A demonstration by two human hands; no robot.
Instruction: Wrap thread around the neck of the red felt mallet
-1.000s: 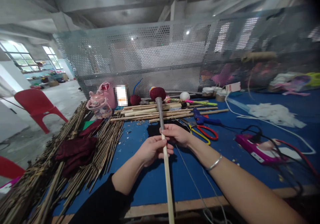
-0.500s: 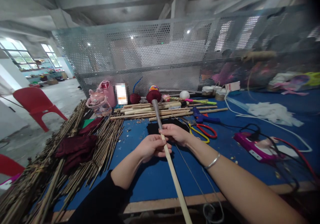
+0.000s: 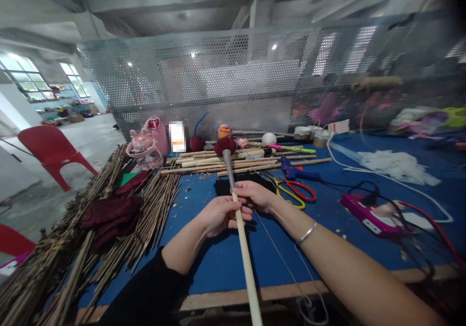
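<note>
A long pale wooden stick (image 3: 244,258) rises from the bottom edge toward the back of the blue table (image 3: 218,263). Its upper part is wrapped in grey and ends in a dark red padded ball (image 3: 224,145). My left hand (image 3: 222,214) is closed round the stick at mid length. My right hand (image 3: 255,194) grips it just above, fingers curled, a silver bangle on the wrist. A thin grey wire (image 3: 280,263) runs from under my right hand down to the table's front edge.
Bundles of thin brown sticks (image 3: 109,219) with dark red cloth (image 3: 109,217) lie left. Pale rods (image 3: 240,163) lie at the back. Scissors (image 3: 296,192), a blue glue gun (image 3: 296,172), a pink tool (image 3: 367,217) with cables and white stuffing (image 3: 395,165) lie right. A red chair (image 3: 54,154) stands far left.
The stick's lower end swung right and then back toward the middle, while the red ball at the top dipped slightly. Both hands kept their grip in about the same place.
</note>
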